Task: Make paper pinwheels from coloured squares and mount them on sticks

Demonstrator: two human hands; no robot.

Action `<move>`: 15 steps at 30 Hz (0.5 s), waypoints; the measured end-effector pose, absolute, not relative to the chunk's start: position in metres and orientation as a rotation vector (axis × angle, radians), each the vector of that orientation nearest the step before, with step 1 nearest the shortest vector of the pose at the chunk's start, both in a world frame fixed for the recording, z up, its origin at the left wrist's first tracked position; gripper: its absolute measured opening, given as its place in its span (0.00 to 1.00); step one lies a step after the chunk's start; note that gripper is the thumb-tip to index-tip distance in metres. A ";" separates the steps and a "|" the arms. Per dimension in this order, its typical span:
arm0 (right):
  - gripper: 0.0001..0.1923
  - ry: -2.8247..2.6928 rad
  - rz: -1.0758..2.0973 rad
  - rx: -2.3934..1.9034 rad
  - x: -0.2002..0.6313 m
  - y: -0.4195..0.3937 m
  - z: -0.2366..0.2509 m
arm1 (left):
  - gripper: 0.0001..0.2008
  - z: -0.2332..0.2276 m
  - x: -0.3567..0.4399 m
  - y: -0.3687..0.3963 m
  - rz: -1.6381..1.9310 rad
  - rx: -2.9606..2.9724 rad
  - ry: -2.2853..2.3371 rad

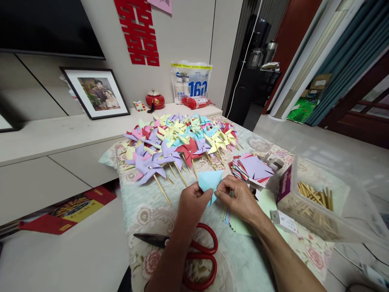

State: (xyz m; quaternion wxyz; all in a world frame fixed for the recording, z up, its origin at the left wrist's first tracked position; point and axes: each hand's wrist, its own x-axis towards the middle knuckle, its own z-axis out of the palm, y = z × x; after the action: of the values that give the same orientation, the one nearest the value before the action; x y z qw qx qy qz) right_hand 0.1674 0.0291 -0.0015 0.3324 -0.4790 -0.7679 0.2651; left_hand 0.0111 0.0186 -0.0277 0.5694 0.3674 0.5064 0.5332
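Floral tablecloth point(146, 219) beneath both hands' fingers point(212, 194) pinched on folded, pale-blue paper point(209, 181), triangular.

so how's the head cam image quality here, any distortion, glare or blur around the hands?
Head view: strong wide-angle bending at the edges, door frames lean; even indoor light, soft shadows; mild glare on the clear plastic box; left hand, right hand and the blue paper they pinch are sharp.

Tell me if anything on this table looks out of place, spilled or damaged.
Nothing stands out. Both hands, left hand and right hand, pinch a light blue folded paper piece. The red-handled scissors lie flat, and the pile of paper pinwheels on wooden sticks sits on the table.
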 end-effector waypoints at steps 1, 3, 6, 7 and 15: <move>0.08 -2.012 0.685 -1.252 0.167 0.029 -0.002 | 0.09 -0.030 0.011 0.019 1.248 0.896 1.210; 0.08 -2.023 0.669 -1.258 0.167 0.029 -0.002 | 0.09 -0.033 0.011 0.019 1.234 0.972 1.263; 0.08 -2.030 0.644 -1.280 0.166 0.029 -0.002 | 0.08 -0.034 0.012 0.018 1.224 1.044 1.331; 0.08 -2.030 0.643 -1.285 0.166 0.028 -0.001 | 0.08 -0.034 0.013 0.017 1.220 1.052 1.343; 0.09 -1.968 0.753 -1.282 0.166 0.029 0.000 | 0.08 -0.033 0.013 0.017 1.203 1.026 1.323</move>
State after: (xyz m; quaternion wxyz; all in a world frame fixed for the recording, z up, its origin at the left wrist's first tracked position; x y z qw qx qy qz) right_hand 0.1659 0.0290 -0.0004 0.3314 -0.4903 -0.7528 0.2883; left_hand 0.0130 0.0173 -0.0330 0.5141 0.4269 0.5505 0.5004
